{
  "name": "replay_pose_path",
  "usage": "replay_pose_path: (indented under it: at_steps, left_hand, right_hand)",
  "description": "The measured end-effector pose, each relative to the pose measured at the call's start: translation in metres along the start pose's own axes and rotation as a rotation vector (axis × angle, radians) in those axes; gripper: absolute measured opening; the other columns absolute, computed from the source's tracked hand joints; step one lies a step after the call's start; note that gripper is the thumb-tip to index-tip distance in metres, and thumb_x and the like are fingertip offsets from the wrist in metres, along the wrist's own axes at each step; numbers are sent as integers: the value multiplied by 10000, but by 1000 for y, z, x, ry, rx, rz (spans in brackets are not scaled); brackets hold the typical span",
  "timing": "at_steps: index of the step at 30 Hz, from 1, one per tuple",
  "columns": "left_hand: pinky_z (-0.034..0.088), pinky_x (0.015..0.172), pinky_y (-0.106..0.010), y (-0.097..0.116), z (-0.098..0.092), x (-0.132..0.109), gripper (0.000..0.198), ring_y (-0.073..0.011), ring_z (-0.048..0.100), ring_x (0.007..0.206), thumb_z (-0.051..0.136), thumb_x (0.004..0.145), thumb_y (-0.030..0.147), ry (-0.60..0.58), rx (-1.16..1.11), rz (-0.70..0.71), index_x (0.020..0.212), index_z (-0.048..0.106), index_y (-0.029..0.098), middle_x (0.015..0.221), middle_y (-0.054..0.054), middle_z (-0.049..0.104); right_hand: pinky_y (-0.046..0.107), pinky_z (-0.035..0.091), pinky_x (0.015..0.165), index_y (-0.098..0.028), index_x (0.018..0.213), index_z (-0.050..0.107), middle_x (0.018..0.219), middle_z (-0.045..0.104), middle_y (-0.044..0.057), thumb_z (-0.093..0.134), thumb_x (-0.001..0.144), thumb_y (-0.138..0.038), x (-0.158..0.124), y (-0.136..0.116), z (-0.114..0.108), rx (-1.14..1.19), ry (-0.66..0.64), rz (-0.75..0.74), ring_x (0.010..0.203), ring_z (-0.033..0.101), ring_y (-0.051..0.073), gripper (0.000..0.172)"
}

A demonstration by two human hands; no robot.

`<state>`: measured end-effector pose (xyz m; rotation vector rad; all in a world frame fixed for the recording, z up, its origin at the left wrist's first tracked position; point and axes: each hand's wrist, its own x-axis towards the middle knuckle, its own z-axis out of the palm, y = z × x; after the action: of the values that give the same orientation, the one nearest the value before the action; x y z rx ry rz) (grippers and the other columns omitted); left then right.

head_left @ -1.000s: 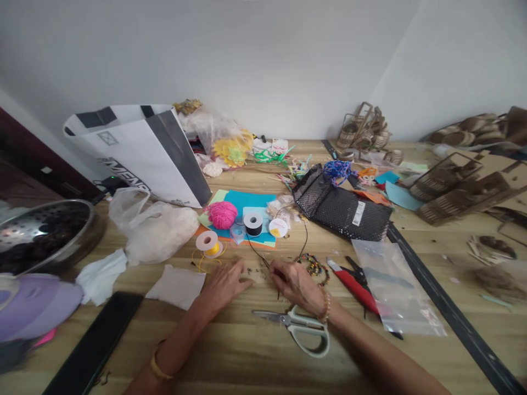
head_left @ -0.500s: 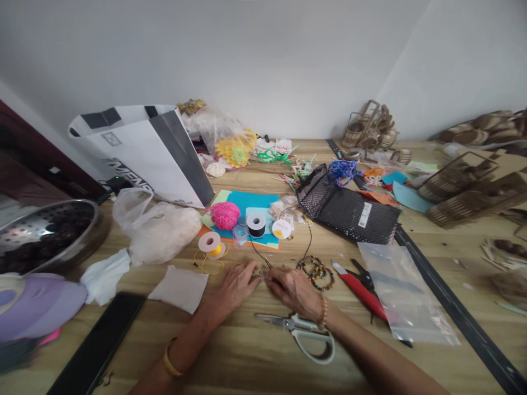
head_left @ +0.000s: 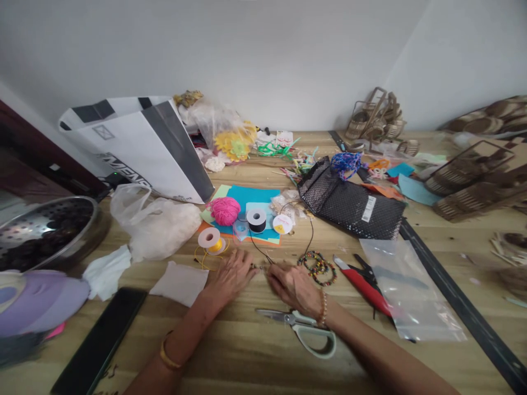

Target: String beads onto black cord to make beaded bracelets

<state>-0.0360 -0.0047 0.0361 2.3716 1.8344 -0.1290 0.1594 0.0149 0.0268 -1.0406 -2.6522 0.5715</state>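
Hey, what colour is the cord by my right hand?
The cord by your right hand is black; the head view shows it best.

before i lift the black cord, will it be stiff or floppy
The black cord probably bends easily with a little spring, given its smooth curve. It is likely light, as it looks thin. Lifting may tug the black-wound spool, since the cord seems to lead there.
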Motion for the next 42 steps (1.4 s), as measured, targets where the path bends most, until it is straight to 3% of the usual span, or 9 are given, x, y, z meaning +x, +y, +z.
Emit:
replay_pose_path:
  at_steps: [6, 15, 25, 30, 33, 36, 39, 42]
  left_hand:
    - [437, 806, -388, 5, 14, 7, 198, -294, 541, 996, 483, 929, 340, 87, 121, 26, 919, 582, 169, 997, -129, 604]
    - [385, 933, -438, 6, 18, 14, 200, -273, 532, 1013, 400, 963, 278, 170, 49, 135, 937, 571, 176, 972, -114, 598]
    - [376, 948, -459, 21, 21, 19, 256, -323, 513, 1126, 363, 969, 301, 148, -23, 119, 1026, 576, 171, 1058, -148, 594]
    - [409, 909, -435, 20, 11, 18, 225, -287, 545, 1018, 418, 947, 348, 124, -109, 100, 937, 556, 170, 995, -127, 612]
    - [425, 861, -388, 15, 2, 16, 224, -234, 553, 902, 374, 951, 326, 134, -346, 48, 864, 532, 193, 891, -77, 610]
    - [442, 758, -330, 7, -2, 16, 265, -178, 539, 758, 315, 943, 335, 143, -828, -97, 875, 534, 203, 783, -25, 574]
    - [450, 664, -293, 1, -1, 15, 260, -150, 550, 688, 438, 860, 348, 83, -1430, -168, 986, 569, 161, 779, -30, 589]
    - [469, 743, -318, 2, 1, 13, 341, -174, 623, 775, 597, 736, 255, -19, -1809, -212, 1046, 612, 113, 880, -91, 666]
  right_hand:
    - [227, 352, 628, -181, 858, 582, 805, 685, 46, 471, 946, -192, 1, 7, 3, 18, 32, 10, 728, 642, 145, 142]
    - [215, 331, 587, -182, 851, 591, 746, 685, 38, 477, 929, -202, 2, 18, 8, 41, 89, 74, 664, 626, 138, 139]
    - [216, 327, 540, -163, 822, 604, 641, 649, 24, 470, 915, -219, 4, 28, 12, 175, 251, 108, 547, 575, 132, 173]
    - [209, 338, 531, -169, 829, 594, 625, 630, 5, 479, 915, -244, 4, 33, 15, 278, 301, 130, 540, 555, 125, 162]
    - [209, 346, 534, -165, 819, 591, 613, 612, -2, 483, 909, -237, 5, 33, 15, 310, 313, 141, 533, 541, 120, 158]
    - [206, 351, 536, -161, 805, 593, 608, 595, -10, 484, 903, -222, 5, 32, 13, 340, 316, 139, 530, 528, 112, 158]
    - [205, 355, 532, -157, 783, 595, 609, 585, -10, 493, 897, -220, 6, 31, 10, 385, 325, 126, 535, 512, 110, 166]
    - [207, 377, 543, -153, 776, 603, 645, 596, 1, 503, 898, -222, 6, 30, 6, 466, 368, 111, 562, 522, 114, 172]
